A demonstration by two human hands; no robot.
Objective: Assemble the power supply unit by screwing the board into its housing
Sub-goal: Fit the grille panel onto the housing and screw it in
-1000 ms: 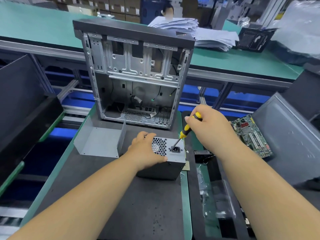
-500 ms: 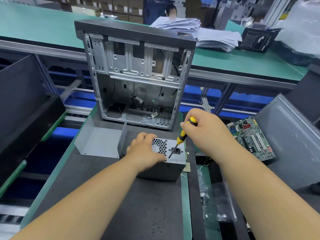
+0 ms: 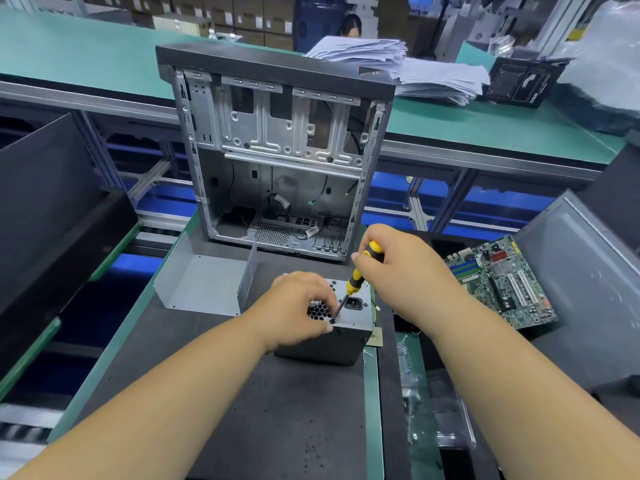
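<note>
The grey power supply unit (image 3: 349,336) stands on the dark mat with its socket face up. My left hand (image 3: 298,310) grips its left side over the honeycomb vent. My right hand (image 3: 405,275) holds a yellow and black screwdriver (image 3: 356,278). The screwdriver tip sits on a screw near the front edge of the top face, beside my left thumb. The board inside the housing is hidden.
A bent grey metal cover (image 3: 204,287) lies left of the unit. An open computer case (image 3: 277,150) stands upright behind it. A green motherboard (image 3: 502,282) lies at the right, beside a grey panel (image 3: 588,289). Plastic bags (image 3: 436,410) lie at the lower right.
My right hand moved the screwdriver tip leftward from the power socket to a screw at the front edge of the top face. My left hand stayed on the unit.
</note>
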